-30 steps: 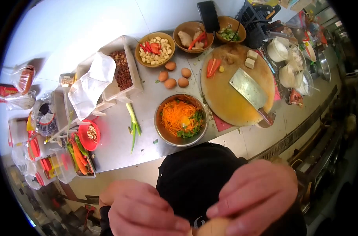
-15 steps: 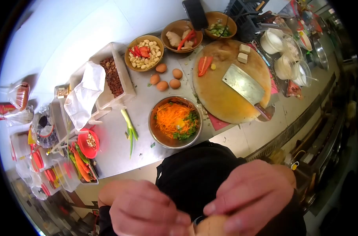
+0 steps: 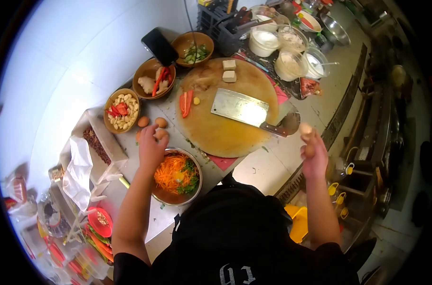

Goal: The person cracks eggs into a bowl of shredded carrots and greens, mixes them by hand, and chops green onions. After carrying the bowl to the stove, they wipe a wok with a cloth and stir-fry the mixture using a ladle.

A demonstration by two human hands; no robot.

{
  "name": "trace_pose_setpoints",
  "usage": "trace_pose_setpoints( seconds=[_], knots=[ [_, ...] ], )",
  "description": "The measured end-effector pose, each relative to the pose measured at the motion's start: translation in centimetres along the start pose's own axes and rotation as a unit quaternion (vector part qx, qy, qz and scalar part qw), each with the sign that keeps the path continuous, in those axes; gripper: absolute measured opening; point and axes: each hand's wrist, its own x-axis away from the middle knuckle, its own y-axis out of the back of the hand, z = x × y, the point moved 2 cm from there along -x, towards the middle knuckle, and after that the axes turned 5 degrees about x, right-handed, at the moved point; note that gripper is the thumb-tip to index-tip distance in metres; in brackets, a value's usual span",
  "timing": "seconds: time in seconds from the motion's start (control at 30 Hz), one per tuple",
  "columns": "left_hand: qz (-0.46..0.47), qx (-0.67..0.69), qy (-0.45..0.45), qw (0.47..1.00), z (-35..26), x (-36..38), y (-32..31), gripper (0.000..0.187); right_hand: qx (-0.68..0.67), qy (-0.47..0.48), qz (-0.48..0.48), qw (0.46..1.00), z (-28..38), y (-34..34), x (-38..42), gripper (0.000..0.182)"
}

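I've got my L hand (image 3: 152, 145) closing on an egg (image 3: 160, 134) at 11 o'clock of the bowl (image 3: 196, 186). R hand (image 3: 313, 152) grips eggshell (image 3: 305, 128) off counter, 3 o'clock of cleaver (image 3: 239, 108).

You see a bright kitchen, lit from above. The white wall (image 3: 73, 61) left of your hands glows almost blank. The edges bend round and go black. Your hands look a little blurry.
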Motion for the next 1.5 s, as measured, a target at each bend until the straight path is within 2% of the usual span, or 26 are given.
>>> trace_pose_setpoints(
  seconds=[0.03,0.17,0.23,0.33,0.37,0.43,0.47,0.53,0.57,0.63,0.67,0.7,0.73,0.77,0.83,0.87,0.93,0.97,1.03,1.07,1.13,1.27,1.37,1.43,1.47,1.5],
  knots=[
    [-0.005,-0.066,-0.033,0.997,0.8,-1.3,-0.8,0.043,-0.003,-0.056,-0.057,0.997,-1.4,2.9,-2.0,0.047],
    [0.003,-0.198,-0.072,0.977,2.3,-5.4,-2.8,0.043,-0.019,-0.136,-0.126,0.983,-4.1,7.5,-1.9,0.041],
    [0.145,-0.248,0.076,0.955,2.0,-6.7,-3.4,0.044,-0.019,-0.149,-0.111,0.982,-5.5,7.9,-0.4,0.038],
    [0.163,-0.266,0.058,0.948,2.6,-7.6,-4.6,0.042,-0.023,-0.168,-0.091,0.981,-6.8,6.6,1.6,0.031],
    [0.165,-0.267,0.055,0.948,4.5,-8.1,-5.4,0.042,-0.043,-0.192,-0.065,0.978,-7.3,5.7,2.1,0.03],
    [0.178,-0.295,-0.049,0.937,8.7,-9.2,-6.9,0.043,-0.111,-0.238,0.023,0.965,-7.7,3.9,2.6,0.032],
    [0.177,-0.297,-0.049,0.937,7.6,-8.8,-6.3,0.043,-0.112,-0.238,0.024,0.965,-7.4,2.5,2.8,0.032],
    [0.109,-0.191,-0.074,0.973,2.1,-6.8,-4.0,0.042,-0.148,-0.211,0.161,0.953,-6.4,-2.0,3.2,0.036],
    [0.104,-0.195,-0.07,0.973,0.4,-5.8,-2.9,0.042,-0.149,-0.213,0.168,0.951,-6.2,-3.9,3.2,0.036],
    [0.17,0.057,0.091,0.98,-1.5,-3.5,-1.2,0.046,0.021,-0.163,0.266,0.95,-5.9,-8.4,3.7,0.041],
    [0.154,0.216,0.08,0.961,-1.4,-1.9,-1.0,0.046,0.019,-0.163,0.28,0.946,-5.9,-10.4,4.3,0.041],
    [0.132,0.369,0.064,0.918,-1.1,0.2,-0.6,0.046,0.091,-0.068,0.331,0.937,-5.6,-12.6,5.0,0.043],
    [0.146,0.433,0.087,0.885,-2.1,2.3,0.4,0.046,0.161,0.031,0.378,0.911,-5.3,-14.6,5.9,0.044],
    [0.157,0.495,0.108,0.848,-3.3,4.3,1.6,0.046,0.159,0.031,0.396,0.904,-5.0,-16.6,7.0,0.044],
    [0.148,0.531,0.114,0.826,-3.6,7.8,3.1,0.044,0.146,0.157,0.424,0.88,-3.7,-19.8,9.4,0.047],
    [0.157,0.568,0.116,0.799,-3.7,9.2,3.7,0.043,0.145,0.155,0.443,0.871,-3.4,-20.8,10.2,0.047],
    [0.128,0.583,0.115,0.794,-4.6,11.4,4.8,0.044,0.196,0.435,0.41,0.777,-2.5,-22.6,12.0,0.048],
    [0.12,0.595,0.112,0.787,-4.7,12.2,5.2,0.045,0.191,0.435,0.426,0.77,-2.6,-23.4,12.5,0.048],
    [0.09,0.592,0.116,0.792,-4.0,13.6,5.8,0.045,0.26,0.436,0.528,0.681,-3.1,-25.0,13.8,0.048],
    [0.078,0.587,0.12,0.797,-3.6,14.2,6.0,0.046,0.257,0.438,0.539,0.672,-3.3,-25.1,14.1,0.048],
    [0.055,0.605,0.117,0.786,-3.0,15.0,6.6,0.044,0.239,0.446,0.488,0.711,-3.6,-25.3,14.2,0.051],
    [0.04,0.596,0.111,0.794,-2.9,16.3,7.0,0.044,0.235,0.489,0.547,0.638,-3.6,-26.3,16.0,0.049],
    [0.031,0.59,0.107,0.799,-3.0,16.7,7.5,0.045,0.234,0.429,0.557,0.672,-4.2,-26.9,16.1,0.048],
    [0.025,0.592,0.103,0.799,-3.1,16.9,7.9,0.045,0.125,0.164,0.585,0.785,-5.4,-26.9,15.0,0.049],
    [0.029,0.592,0.107,0.798,-3.3,16.9,8.1,0.045,0.125,0.165,0.583,0.785,-5.9,-26.9,14.4,0.049],
    [0.036,0.592,0.11,0.797,-3.3,16.8,8.2,0.046,0.133,0.009,0.61,0.781,-6.8,-27.1,13.7,0.05]
  ],
)
